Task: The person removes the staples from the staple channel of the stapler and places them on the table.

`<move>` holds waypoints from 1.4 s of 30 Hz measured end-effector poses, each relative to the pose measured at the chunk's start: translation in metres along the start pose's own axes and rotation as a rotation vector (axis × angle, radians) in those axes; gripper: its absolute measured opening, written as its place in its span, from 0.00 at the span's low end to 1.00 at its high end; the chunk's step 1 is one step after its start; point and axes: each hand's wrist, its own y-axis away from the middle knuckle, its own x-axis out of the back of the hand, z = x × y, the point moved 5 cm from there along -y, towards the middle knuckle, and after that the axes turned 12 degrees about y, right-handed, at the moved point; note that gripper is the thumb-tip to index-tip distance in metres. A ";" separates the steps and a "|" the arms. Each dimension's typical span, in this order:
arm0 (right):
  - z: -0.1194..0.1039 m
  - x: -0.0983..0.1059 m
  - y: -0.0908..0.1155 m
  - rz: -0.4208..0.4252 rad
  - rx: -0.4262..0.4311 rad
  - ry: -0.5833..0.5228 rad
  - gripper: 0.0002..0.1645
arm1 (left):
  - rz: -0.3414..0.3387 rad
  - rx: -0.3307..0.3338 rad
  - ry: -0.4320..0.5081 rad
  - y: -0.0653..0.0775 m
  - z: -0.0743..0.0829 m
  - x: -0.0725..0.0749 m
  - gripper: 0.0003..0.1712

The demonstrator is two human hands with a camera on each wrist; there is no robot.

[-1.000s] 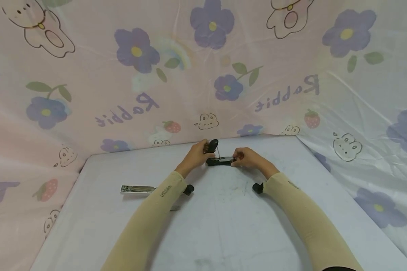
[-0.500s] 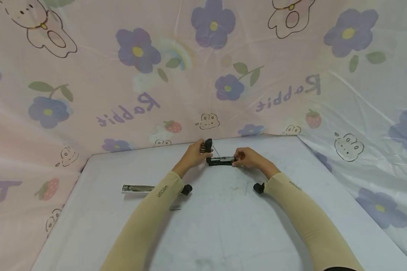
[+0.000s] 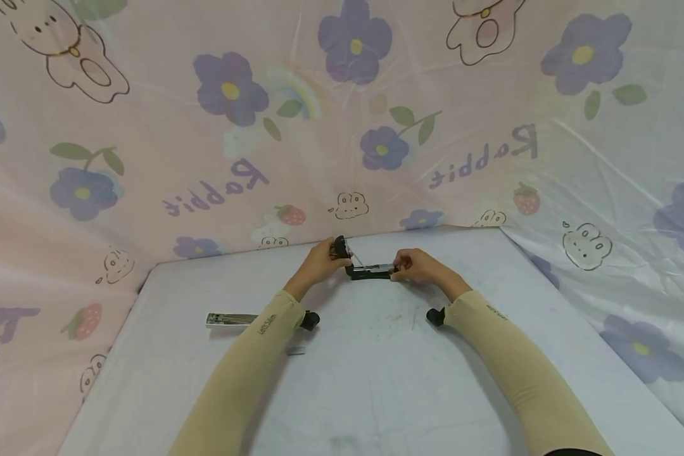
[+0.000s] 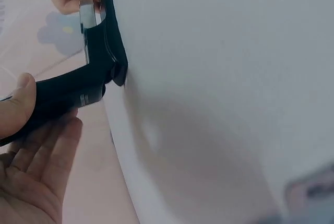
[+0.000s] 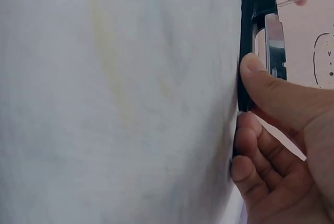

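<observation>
A black stapler (image 3: 370, 275) rests near the twelve o'clock edge of the white table (image 3: 376, 392), hinged wide apart, with its top arm (image 4: 68, 91) tipped up and back towards ten o'clock and its base (image 5: 247, 20) lying along the tabletop. The left hand (image 3: 317, 261), at the stapler's nine o'clock side, grips the raised arm, thumb on one face and fingers along the other. The right hand (image 3: 413, 265), at three o'clock, pinches the far end of the base between thumb and fingers. Between the hands, the metal tray (image 5: 273, 38) lies above the base, and a thin rod (image 3: 357, 258) slants from the raised arm down to it. The step in hand looks to be holding the stapler apart so that its tray can be reached; whether staples sit inside is too small to tell. The next move probably calls for a firm right-hand hold on the base and gentle handling of the rod, lest the arm snap down. From the stapler, a short strip of staples, as it seems (image 3: 296, 351), lies towards half past seven, and a silver metal piece (image 3: 230, 320), partly hidden by the left sleeve (image 3: 268, 323), between eight and nine.
</observation>
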 end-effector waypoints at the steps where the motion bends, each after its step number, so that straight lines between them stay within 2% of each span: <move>1: -0.001 0.000 0.001 0.001 -0.001 0.002 0.15 | 0.005 0.002 -0.011 0.000 -0.001 0.002 0.23; 9: -0.003 0.002 0.004 0.011 0.006 0.008 0.15 | 0.020 0.034 -0.095 0.005 -0.012 0.019 0.27; 16: 0.001 -0.002 0.002 0.006 -0.010 -0.001 0.15 | 0.007 0.130 -0.030 0.012 -0.020 0.029 0.23; 23: 0.003 -0.003 0.001 0.000 -0.001 -0.010 0.15 | -0.036 0.185 -0.057 0.015 -0.019 0.036 0.21; 27: 0.003 -0.001 0.001 0.001 -0.011 0.005 0.15 | -0.040 0.195 -0.114 0.015 -0.013 0.036 0.21; 31: 0.001 0.001 0.002 0.012 -0.002 0.020 0.14 | 0.009 0.210 -0.231 0.017 -0.004 0.034 0.22; 34: 0.000 0.001 0.002 0.019 0.011 0.015 0.15 | 0.039 0.194 -0.342 0.017 0.004 0.030 0.26; 38: 0.000 0.000 0.003 0.023 0.016 0.014 0.15 | 0.054 0.111 -0.471 0.014 0.016 0.021 0.28; 42: 0.003 -0.002 0.002 0.026 0.015 0.013 0.16 | 0.046 0.031 -0.507 0.012 0.027 0.005 0.25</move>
